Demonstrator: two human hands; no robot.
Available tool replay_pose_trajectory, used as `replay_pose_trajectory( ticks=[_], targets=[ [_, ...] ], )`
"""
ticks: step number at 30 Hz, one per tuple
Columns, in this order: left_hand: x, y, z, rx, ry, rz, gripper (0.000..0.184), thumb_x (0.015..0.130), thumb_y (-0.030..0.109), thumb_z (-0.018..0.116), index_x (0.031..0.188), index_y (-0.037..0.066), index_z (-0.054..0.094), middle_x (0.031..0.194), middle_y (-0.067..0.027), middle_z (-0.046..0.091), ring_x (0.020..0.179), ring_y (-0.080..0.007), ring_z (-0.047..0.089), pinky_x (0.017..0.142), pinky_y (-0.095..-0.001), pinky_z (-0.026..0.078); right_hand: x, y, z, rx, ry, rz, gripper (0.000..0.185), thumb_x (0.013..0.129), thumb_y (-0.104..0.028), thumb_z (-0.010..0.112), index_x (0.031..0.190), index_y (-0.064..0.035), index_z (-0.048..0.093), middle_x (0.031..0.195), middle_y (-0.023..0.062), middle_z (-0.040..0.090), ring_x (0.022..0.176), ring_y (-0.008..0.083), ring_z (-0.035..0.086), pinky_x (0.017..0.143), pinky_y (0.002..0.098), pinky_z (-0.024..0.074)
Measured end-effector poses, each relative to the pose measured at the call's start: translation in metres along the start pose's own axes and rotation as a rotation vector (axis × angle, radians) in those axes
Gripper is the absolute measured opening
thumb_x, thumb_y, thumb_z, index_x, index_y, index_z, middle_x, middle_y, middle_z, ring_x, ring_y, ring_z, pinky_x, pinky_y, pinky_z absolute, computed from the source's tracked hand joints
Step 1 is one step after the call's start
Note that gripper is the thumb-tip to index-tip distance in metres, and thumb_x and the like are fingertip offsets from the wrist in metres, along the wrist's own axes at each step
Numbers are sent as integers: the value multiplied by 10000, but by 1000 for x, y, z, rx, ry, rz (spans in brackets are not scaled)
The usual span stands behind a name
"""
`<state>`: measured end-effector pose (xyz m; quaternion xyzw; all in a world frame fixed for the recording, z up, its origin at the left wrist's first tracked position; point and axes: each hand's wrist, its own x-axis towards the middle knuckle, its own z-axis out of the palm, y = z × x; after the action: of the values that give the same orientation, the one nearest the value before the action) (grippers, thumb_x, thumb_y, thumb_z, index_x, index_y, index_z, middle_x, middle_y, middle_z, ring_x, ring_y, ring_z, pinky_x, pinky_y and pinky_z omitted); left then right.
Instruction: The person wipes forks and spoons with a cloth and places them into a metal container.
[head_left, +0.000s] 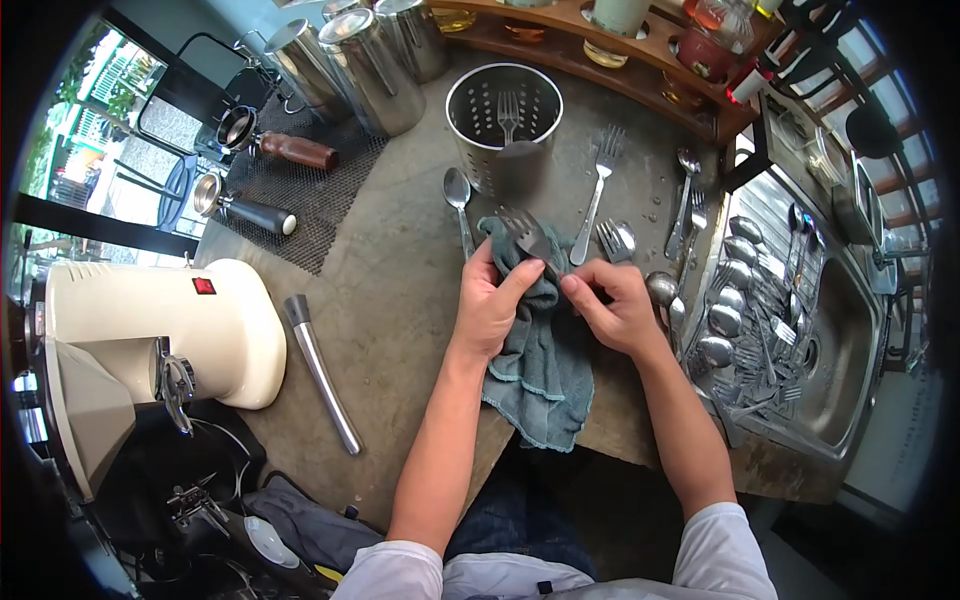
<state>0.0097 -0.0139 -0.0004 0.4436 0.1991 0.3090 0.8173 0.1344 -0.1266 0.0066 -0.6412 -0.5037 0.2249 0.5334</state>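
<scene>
A fork is held tines-up in front of me, wrapped in part by a blue-green cloth. My left hand is closed around the cloth and the fork, thumb pressed near the fork's neck. The fingers of my right hand pinch the fork's handle, partly hidden by the cloth. Just beyond stands a perforated metal cutlery holder with a fork in it. A spoon lies left of the holder, and another fork lies to its right.
At right, a steel sink has a pile of forks and spoons on its drainboard. Metal canisters, portafilters and a wooden rack stand behind. A cream machine and a muddler are at left.
</scene>
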Motion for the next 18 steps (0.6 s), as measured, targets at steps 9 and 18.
replay_pose_trajectory(
  ticks=[9, 18],
  targets=[
    [0, -8, 9, 356, 134, 245, 156, 831, 148, 620, 817, 12, 544, 720, -25, 566, 681, -79, 498, 612, -270, 434, -2, -4, 7, -101, 73, 18, 152, 885, -124, 581, 785, -9, 574, 533, 46, 530, 471, 107, 513, 451, 254, 386],
    [2, -1, 15, 528, 231, 377, 241, 836, 213, 628, 771, 5, 524, 612, -93, 528, 566, -137, 496, 518, -314, 404, 4, -9, 13, -252, 96, 60, 151, 862, -153, 598, 828, -6, 585, 619, 181, 570, 528, 288, 577, 489, 350, 420]
  ],
)
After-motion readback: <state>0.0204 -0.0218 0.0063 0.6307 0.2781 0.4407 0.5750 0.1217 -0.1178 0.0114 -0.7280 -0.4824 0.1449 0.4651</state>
